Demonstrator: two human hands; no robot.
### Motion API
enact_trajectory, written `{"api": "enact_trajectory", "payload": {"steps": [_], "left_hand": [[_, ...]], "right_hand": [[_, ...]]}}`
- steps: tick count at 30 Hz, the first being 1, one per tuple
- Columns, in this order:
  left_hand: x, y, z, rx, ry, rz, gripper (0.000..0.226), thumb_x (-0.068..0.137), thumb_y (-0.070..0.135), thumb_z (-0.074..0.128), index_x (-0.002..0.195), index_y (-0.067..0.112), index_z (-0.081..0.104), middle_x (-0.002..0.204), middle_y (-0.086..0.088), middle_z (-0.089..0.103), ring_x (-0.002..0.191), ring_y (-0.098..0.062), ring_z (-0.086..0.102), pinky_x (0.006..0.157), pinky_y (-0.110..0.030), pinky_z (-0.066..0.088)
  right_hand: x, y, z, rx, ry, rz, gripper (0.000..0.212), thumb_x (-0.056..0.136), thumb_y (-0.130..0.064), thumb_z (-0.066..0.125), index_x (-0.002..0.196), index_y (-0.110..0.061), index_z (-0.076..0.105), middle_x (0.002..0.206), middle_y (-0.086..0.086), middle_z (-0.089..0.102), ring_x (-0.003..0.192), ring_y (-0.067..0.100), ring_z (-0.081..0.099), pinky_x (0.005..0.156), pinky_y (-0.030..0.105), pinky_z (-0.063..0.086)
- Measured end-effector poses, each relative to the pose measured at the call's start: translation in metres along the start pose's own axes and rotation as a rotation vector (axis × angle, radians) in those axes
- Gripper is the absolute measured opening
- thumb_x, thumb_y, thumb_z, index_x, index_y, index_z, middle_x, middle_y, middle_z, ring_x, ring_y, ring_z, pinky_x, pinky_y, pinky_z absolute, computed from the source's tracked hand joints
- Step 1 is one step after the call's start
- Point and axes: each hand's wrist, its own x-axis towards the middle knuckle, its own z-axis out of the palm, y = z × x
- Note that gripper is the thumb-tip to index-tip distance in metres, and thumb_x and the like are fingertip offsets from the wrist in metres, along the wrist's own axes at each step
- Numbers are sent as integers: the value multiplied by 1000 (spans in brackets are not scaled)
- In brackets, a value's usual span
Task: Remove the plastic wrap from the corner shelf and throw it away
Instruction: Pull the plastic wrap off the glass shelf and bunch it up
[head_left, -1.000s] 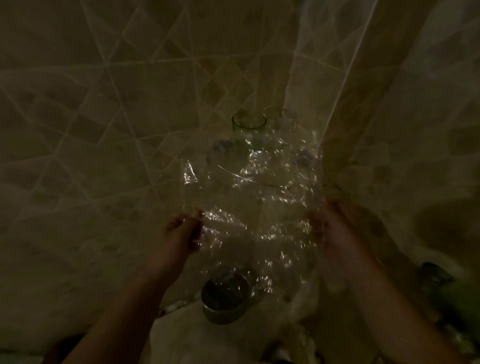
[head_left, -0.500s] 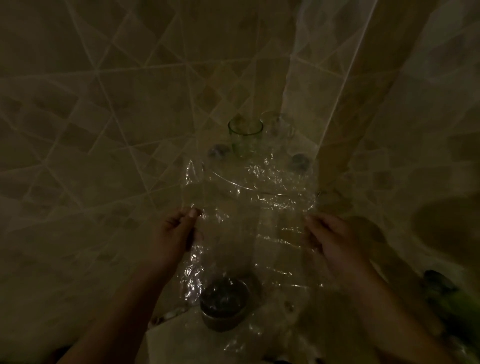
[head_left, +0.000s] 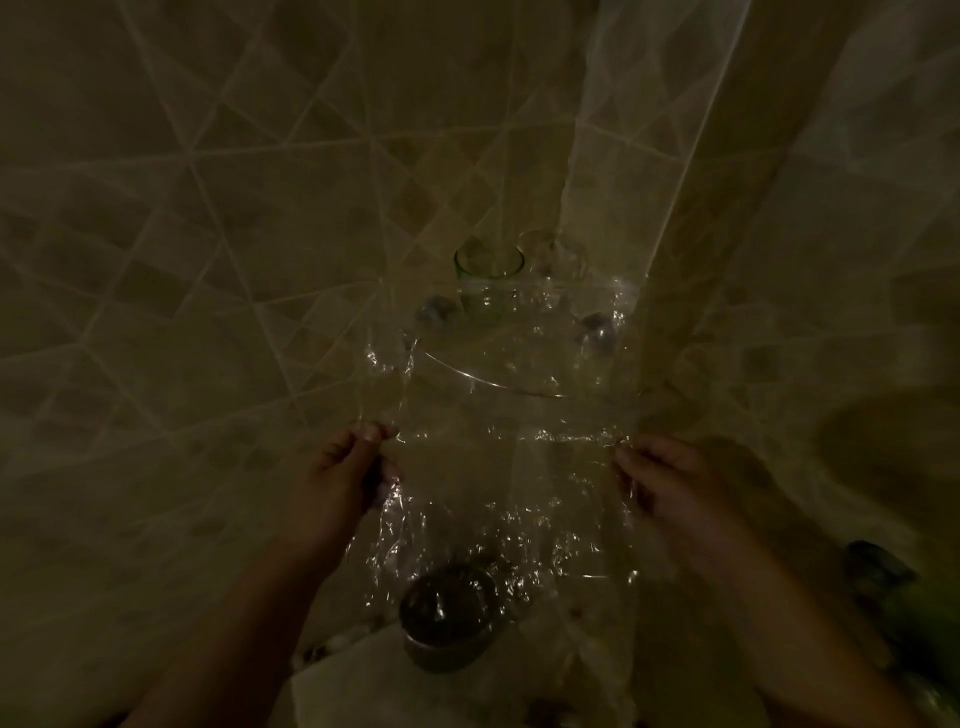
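Note:
A clear sheet of plastic wrap (head_left: 498, 467) hangs stretched in front of a glass corner shelf (head_left: 493, 382) fixed in the tiled corner. My left hand (head_left: 343, 478) pinches the sheet's left edge. At the sheet's right edge, my right hand (head_left: 660, 478) grips it at about the same height. The wrap's top lies against the shelf area and its bottom hangs crinkled below my hands. The light is dim.
A green glass (head_left: 488, 270) and a clear glass (head_left: 550, 254) stand on the shelf, with two suction mounts (head_left: 436, 312) beside them. A dark round cup (head_left: 447, 618) sits below on a pale ledge. Green objects (head_left: 893, 613) lie at the lower right.
The wrap has gone from a crumpled bunch over the shelf to a flatter sheet pulled downward and spread wider. My right hand moved outward and now grips the edge.

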Motion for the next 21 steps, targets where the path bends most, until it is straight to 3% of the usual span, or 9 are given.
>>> {"api": "enact_trajectory", "payload": {"steps": [3, 9, 13, 17, 19, 21], "left_hand": [[-1, 0, -5, -46, -71, -27, 27, 97, 17, 46, 83, 16, 69, 56, -1, 60, 44, -7, 49, 41, -17, 39], [-3, 0, -16, 66, -98, 6, 18, 88, 18, 55, 80, 21, 70, 63, -4, 65, 55, -13, 55, 52, -26, 42], [-3, 2, -18, -32, -137, 33, 23, 92, 1, 45, 88, 9, 66, 63, -1, 67, 58, -11, 60, 53, -19, 49], [-6, 4, -24, -108, -203, -12, 36, 81, -12, 42, 71, 7, 70, 67, 1, 73, 63, -13, 66, 57, -21, 52], [-4, 4, -28, -80, -165, -46, 36, 85, -6, 41, 73, 10, 71, 72, 3, 73, 73, -15, 65, 68, -27, 51], [-5, 5, -26, -93, -171, -83, 27, 88, 16, 43, 77, 9, 67, 72, 4, 71, 75, -16, 61, 67, -27, 47]], "right_hand": [[-2, -1, -1, 32, -3, -30, 7, 81, -18, 69, 77, -17, 74, 58, -2, 65, 53, 10, 57, 49, 22, 47], [-7, -7, -4, 163, -18, -5, 28, 87, -3, 57, 74, -21, 74, 51, 0, 62, 44, 9, 54, 42, 19, 44], [-9, -9, -3, 362, -66, 26, 25, 72, -2, 58, 72, -18, 77, 57, 1, 69, 47, 10, 63, 42, 18, 49], [-8, -11, -11, 413, -118, 35, 27, 66, -3, 52, 62, -13, 77, 72, 3, 76, 64, 11, 71, 54, 19, 55], [-6, -12, -13, 270, -127, -35, 24, 72, -13, 54, 67, -14, 78, 73, -2, 76, 68, 7, 71, 59, 15, 54], [-8, -10, -12, 200, -140, -67, 16, 76, -19, 60, 72, -17, 76, 68, -4, 74, 60, 6, 67, 52, 17, 52]]}}
